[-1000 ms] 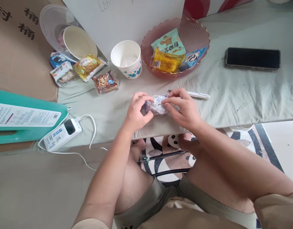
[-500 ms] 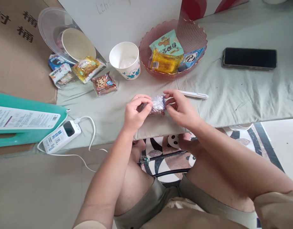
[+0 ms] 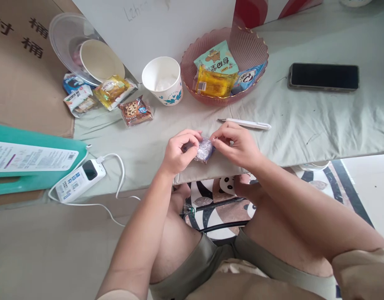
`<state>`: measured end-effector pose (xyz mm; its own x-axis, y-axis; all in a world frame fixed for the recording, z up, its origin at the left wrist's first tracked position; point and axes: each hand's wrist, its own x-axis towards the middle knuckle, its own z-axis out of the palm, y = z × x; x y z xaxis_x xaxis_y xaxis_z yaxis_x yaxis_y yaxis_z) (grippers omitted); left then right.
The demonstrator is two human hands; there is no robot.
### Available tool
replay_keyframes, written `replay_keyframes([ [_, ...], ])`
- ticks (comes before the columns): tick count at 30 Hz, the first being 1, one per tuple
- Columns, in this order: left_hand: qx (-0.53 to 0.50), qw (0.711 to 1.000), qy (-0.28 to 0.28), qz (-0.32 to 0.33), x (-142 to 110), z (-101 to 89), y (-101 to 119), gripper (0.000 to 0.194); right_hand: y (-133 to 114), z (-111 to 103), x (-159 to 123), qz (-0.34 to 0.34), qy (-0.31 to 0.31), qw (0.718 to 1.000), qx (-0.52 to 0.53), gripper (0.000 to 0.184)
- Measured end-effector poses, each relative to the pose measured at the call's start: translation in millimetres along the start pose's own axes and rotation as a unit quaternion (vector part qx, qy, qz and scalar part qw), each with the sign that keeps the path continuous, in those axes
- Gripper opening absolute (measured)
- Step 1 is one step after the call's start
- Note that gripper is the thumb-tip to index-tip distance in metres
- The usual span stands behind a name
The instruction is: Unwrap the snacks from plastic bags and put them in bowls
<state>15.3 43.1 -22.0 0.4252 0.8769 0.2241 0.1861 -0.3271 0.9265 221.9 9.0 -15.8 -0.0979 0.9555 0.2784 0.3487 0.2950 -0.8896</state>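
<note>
A small plastic-wrapped packet point(image 3: 205, 150), shiny clear with blue and brown parts, is between my hands near the table's front edge. My left hand point(image 3: 180, 151) is closed on its left side, thumb and fingers bent. With thumb and forefinger together, my right hand point(image 3: 237, 143) pinches its upper right edge. What is inside the packet cannot be made out. Just beyond my right hand lies a white utility knife point(image 3: 250, 124), its blade end pointing left.
A pink glass bowl point(image 3: 192, 89) holds several snack packets. Left of it stand a paper cup point(image 3: 167, 91) and a wrapped cookie point(image 3: 135, 111). A phone point(image 3: 323, 77) lies at the right. A power bank point(image 3: 81, 181) with a white cable point(image 3: 121, 166) sits beside a green container point(image 3: 32, 179).
My right hand's fingers have closed from spread to a pinch on the packet's edge. The packet has turned and shifted slightly nearer to me. More of the knife's blade end shows.
</note>
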Motion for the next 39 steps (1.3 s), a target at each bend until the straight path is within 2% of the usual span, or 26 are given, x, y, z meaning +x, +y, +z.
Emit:
replay_keyframes([
  [2, 0.003, 1.0, 0.002, 0.018, -0.1, 0.2, -2.0, 0.008, -3.2, 0.2, -0.5, 0.022, 0.007, 1.0, 0.011, 0.015],
  [5, 0.037, 0.998, 0.007, 0.047, 0.0, 2.3, -4.2, 0.023, -6.7, 0.6, -1.2, 0.062, 0.021, 0.997, 0.036, 0.013],
  [10, 0.109, 0.991, -0.009, 0.073, 1.9, 10.4, -1.5, 0.053, -12.2, 0.6, -1.1, 0.031, 0.059, 0.997, 0.036, 0.013],
  [13, 0.12, 0.989, -0.017, 0.09, 3.7, 15.3, -0.2, 0.054, -15.3, 1.0, -1.3, 0.058, 0.063, 0.994, 0.061, 0.022],
  [16, 0.112, 0.987, -0.026, 0.113, 4.3, 19.3, -1.0, 0.055, -16.1, 1.9, -1.8, 0.117, 0.039, 0.984, 0.13, 0.035],
  [18, 0.101, 0.988, -0.028, 0.117, 3.7, 21.8, -0.9, 0.059, -15.5, 2.3, -1.7, 0.124, 0.03, 0.976, 0.175, 0.042],
  [22, 0.085, 0.993, -0.005, 0.081, 1.8, 26.2, 3.6, 0.066, -13.6, 1.3, -1.4, 0.075, -0.005, 0.971, 0.225, 0.046],
  [25, 0.09, 0.995, 0.04, 0.022, 2.6, 26.7, 5.2, 0.05, -11.7, -0.8, -2.7, 0.059, -0.041, 0.972, 0.223, 0.041],
  [27, 0.086, 0.991, 0.1, -0.027, 5.1, 25.2, 2.3, 0.034, -9.3, -2.2, -4.0, 0.06, -0.017, 0.981, 0.183, 0.031],
  [30, 0.003, 0.977, 0.199, -0.079, 10.3, 20.7, -5.0, 0.038, -4.6, -2.5, -5.6, 0.048, 0.037, 0.996, 0.058, 0.021],
  [32, -0.095, 0.96, 0.239, -0.11, 13.1, 16.2, -8.2, 0.04, -1.6, -0.6, -6.4, 0.016, 0.025, 0.999, -0.021, 0.028],
  [36, -0.234, 0.933, 0.229, -0.146, 14.5, 2.8, -9.4, 0.042, 2.6, 6.2, -7.6, -0.044, -0.03, 0.994, -0.098, 0.05],
  [39, -0.228, 0.94, 0.206, -0.146, 13.4, -8.1, -13.4, 0.044, 4.2, 9.6, -7.8, -0.04, -0.052, 0.993, -0.098, 0.045],
])
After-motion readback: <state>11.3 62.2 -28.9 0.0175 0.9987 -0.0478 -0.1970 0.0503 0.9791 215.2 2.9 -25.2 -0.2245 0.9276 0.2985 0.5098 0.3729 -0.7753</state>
